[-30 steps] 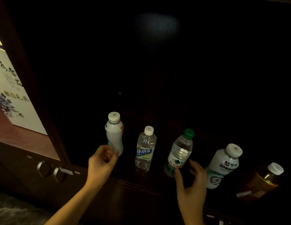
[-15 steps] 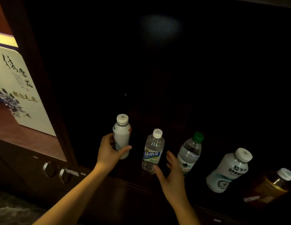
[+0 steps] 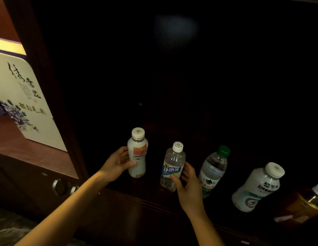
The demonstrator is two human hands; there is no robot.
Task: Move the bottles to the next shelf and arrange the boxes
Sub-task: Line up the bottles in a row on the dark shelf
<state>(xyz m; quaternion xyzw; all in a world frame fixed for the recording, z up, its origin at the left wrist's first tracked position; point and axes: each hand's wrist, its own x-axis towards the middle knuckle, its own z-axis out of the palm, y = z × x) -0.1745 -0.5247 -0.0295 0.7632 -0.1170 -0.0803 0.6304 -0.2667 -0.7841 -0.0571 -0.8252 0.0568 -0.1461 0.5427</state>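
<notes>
Several bottles stand in a row on a dark shelf. My left hand (image 3: pixel 117 163) grips the leftmost one, a white bottle with a pink label (image 3: pixel 137 153). My right hand (image 3: pixel 187 183) wraps around the lower part of a clear bottle with a blue label (image 3: pixel 172 166), thumb in front, fingers behind. To the right stand a green-capped water bottle (image 3: pixel 214 170), a white bottle with grey print (image 3: pixel 257 188) and an amber bottle (image 3: pixel 307 203) at the frame edge. A white box with calligraphy and flowers (image 3: pixel 21 103) stands in the lit compartment on the left.
A dark wooden upright (image 3: pixel 53 96) separates the lit left compartment from the dark one. Below the left shelf, metal knobs (image 3: pixel 59 187) stick out of a drawer front. The back of the dark compartment is barely visible.
My left hand closed round the white pink-label bottle. My right hand moved left from the green-capped bottle and closed on the clear blue-label bottle.
</notes>
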